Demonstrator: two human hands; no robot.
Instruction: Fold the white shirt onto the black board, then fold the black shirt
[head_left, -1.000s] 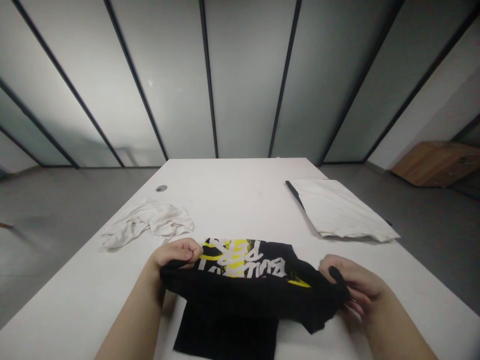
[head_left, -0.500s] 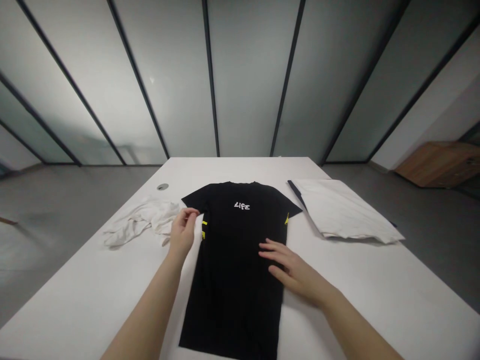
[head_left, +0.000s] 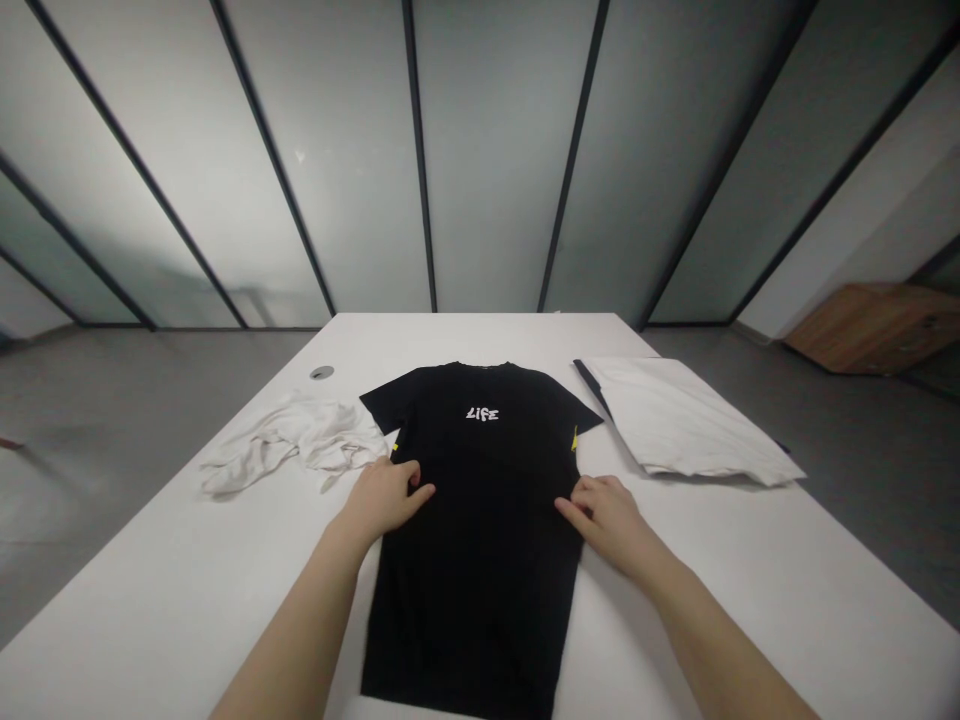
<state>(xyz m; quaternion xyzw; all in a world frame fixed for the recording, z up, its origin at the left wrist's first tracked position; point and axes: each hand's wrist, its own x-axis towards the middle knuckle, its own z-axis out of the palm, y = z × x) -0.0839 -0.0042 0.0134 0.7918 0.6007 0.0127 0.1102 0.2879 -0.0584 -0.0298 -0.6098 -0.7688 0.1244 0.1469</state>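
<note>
A black T-shirt (head_left: pixel 480 520) lies flat on the white table (head_left: pixel 187 590), collar away from me, with a small white "LIFE" print near the collar and yellow bits at the sleeve seams. My left hand (head_left: pixel 386 497) rests palm down on the shirt's left edge below the sleeve, thumb stretched over the cloth. My right hand (head_left: pixel 606 512) rests on the right edge at the same height, fingers slightly bent, thumb pointing inward. Neither hand lifts any cloth.
A crumpled white garment (head_left: pixel 292 445) lies to the left of the shirt, just beyond my left hand. A folded white garment (head_left: pixel 686 420) on something dark sits at the right. A round cable hole (head_left: pixel 322 372) is at the back left. Glass panels stand behind the table.
One second ago both hands held the bunched shirt up. It was then spread flat, and both hands have moved to its two side edges at the waist.
</note>
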